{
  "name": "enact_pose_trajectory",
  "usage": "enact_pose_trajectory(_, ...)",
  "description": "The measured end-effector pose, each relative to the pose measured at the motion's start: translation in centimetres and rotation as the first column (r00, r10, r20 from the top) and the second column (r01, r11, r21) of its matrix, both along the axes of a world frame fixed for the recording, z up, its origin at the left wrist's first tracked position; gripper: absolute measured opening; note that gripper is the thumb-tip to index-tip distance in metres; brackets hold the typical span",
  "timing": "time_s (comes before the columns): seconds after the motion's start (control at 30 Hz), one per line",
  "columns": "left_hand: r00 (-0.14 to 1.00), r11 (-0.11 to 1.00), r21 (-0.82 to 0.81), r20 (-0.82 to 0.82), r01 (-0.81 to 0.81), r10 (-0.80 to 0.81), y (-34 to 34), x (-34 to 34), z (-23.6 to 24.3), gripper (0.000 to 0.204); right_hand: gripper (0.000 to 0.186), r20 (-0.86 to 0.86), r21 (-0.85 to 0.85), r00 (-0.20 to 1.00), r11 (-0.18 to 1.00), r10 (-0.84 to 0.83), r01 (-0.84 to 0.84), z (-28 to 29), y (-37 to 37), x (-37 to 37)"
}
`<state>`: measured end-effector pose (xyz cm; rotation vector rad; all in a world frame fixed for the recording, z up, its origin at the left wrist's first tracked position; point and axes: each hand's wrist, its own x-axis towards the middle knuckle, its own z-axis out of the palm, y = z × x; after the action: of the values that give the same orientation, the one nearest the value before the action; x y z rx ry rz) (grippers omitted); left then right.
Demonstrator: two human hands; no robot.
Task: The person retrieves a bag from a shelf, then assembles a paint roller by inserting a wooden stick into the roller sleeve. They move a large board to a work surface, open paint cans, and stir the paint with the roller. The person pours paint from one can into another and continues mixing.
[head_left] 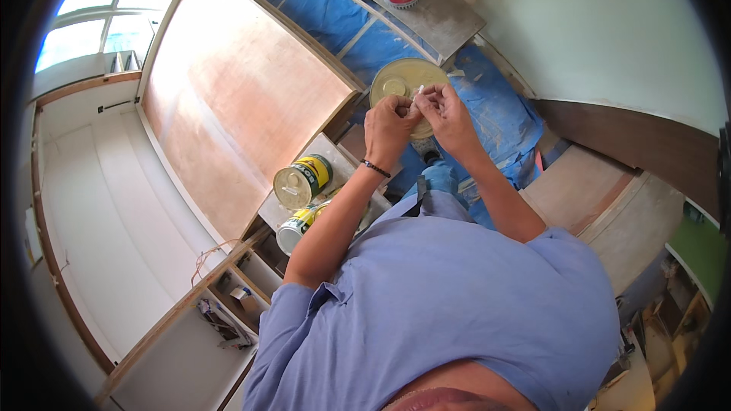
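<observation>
So yeah, two hands (387,133), one bracelet (375,168), three labelled cans (311,174), one big lid (394,76), one white scrap (419,90).

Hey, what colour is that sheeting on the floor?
The floor sheeting is blue, with pale smudges and flecks; it shows best in the head view.

2 yellow-labelled cans (303,181) sit near a wooden panel (236,99), blue sheeting (491,122) spread nearby.

head fisheye | looks steeply down from above | hands (387,128) near
</observation>
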<state>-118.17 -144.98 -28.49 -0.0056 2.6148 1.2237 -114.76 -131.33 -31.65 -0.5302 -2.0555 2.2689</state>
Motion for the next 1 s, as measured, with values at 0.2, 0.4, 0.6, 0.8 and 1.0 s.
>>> enact_pose_trajectory(0.2,0.979,0.99,-0.001,-0.145,0.143,-0.141,0.2,-1.3,-0.9,0.028,0.036,0.153,0.053,0.988,0.998,0.018,-0.026,-2.4,0.8,-4.1)
enact_pose_trajectory(0.4,0.968,0.966,-0.062,0.008,0.251,-0.251,-7.7,2.1,-1.2,0.025,0.028,0.219,0.284,0.974,0.952,0.051,-0.113,-12.6,5.5,-12.1)
enact_pose_trajectory(0.6,0.963,0.967,-0.145,0.141,-0.211,0.231,-23.0,17.1,-6.8,0.025,0.028,0.23,0.222,0.965,0.958,0.127,-0.179,-21.8,11.6,-21.3)
enact_pose_trajectory(0.8,0.601,0.688,-0.273,0.343,-0.672,0.722,-28.1,34.6,-5.2,0.027,0.052,0.297,0.375,0.944,0.891,0.146,-0.255,-27.8,15.9,-28.2)
enact_pose_trajectory(1.0,0.519,0.647,-0.506,0.389,-0.57,0.761,-26.0,50.2,-4.3,0.031,0.047,0.415,0.583,0.909,0.754,0.043,-0.302,-31.3,17.4,-32.1)
